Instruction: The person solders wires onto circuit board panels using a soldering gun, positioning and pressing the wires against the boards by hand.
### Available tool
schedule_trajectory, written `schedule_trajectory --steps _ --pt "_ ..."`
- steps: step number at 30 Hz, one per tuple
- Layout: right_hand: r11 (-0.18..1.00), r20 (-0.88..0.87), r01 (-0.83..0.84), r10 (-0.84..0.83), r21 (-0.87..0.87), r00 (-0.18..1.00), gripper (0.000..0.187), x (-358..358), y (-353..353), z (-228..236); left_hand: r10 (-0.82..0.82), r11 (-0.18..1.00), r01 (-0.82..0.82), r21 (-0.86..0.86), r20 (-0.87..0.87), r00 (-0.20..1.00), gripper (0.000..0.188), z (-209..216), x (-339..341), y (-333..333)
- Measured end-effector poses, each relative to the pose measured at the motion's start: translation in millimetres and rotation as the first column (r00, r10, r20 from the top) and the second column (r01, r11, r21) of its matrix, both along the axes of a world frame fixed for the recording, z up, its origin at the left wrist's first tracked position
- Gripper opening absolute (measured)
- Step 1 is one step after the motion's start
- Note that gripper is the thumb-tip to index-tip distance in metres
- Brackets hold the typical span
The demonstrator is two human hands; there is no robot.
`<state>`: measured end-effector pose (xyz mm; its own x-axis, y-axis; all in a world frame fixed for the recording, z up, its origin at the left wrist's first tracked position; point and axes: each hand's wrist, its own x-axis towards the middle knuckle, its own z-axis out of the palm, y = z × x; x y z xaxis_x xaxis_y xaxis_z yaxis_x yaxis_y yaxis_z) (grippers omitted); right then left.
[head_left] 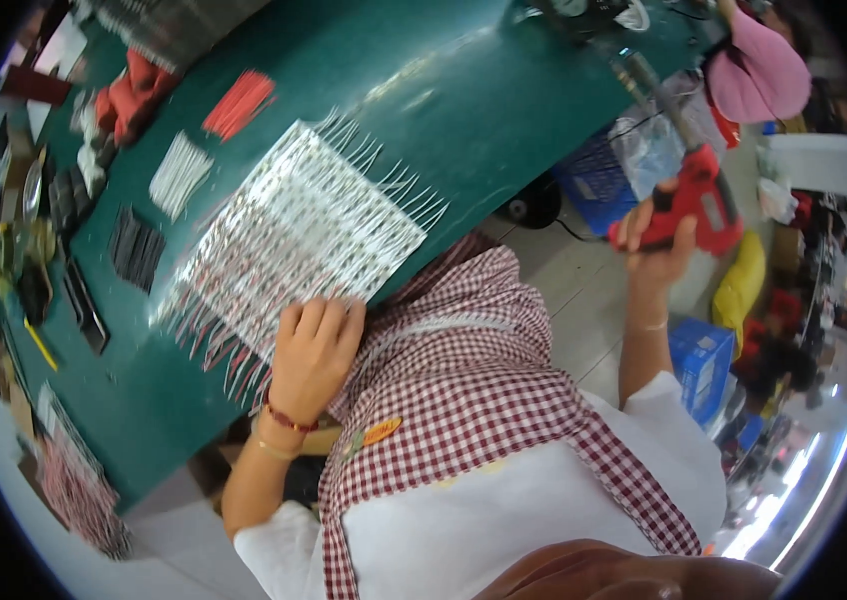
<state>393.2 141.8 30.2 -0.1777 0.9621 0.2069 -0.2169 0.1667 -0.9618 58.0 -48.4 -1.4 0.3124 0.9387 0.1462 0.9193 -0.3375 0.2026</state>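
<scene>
A flat silvery rectangular panel (309, 215) lies on the green table, with rows of small dark marks across it. Thin pale wires (399, 185) stick out along its far right side, and reddish and grey ones (229, 360) fringe its near left side. My left hand (322, 345) is at the panel's near edge, its fingers bent together over the corner; its thumb is hidden. Off to the right, away from the table, my right hand (659, 240) is wrapped round the handle of a red pistol-shaped power tool (709, 205) with a long grey front end.
Beyond the panel lie bundles of red strands (240, 103), white strands (182, 175) and black strands (137, 248) on the green table (464, 130). Assorted small tools crowd its left end. A blue crate (594, 185) and a blue box (701, 368) stand at right.
</scene>
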Motion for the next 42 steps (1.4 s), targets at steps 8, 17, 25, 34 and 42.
schedule_trajectory --steps 8,17,25,34,42 --pt "0.798 0.113 0.530 -0.577 0.286 0.809 0.029 39 155 -11 0.174 0.980 -0.167 0.111 -0.057 0.983 0.033 -4 16 -14" --pt "0.811 0.298 0.535 -0.585 0.237 0.754 0.035 50 220 -35 0.422 0.892 -0.421 -0.163 -0.028 0.906 0.072 2 19 -20" --pt "0.903 -0.072 0.406 -0.400 0.137 0.914 0.027 21 139 2 0.439 0.891 -0.438 -0.116 -0.015 0.898 0.068 -24 22 -30" --pt "0.923 -0.261 -0.291 0.225 -0.251 0.939 0.045 -118 -20 -12 0.497 0.866 -0.493 -0.082 0.037 0.867 0.063 -17 22 -56" --pt "0.693 -0.467 -0.604 0.415 -0.394 0.781 0.048 -174 -32 -40 0.473 0.881 -0.459 -0.115 0.245 0.846 0.060 57 1 -14"
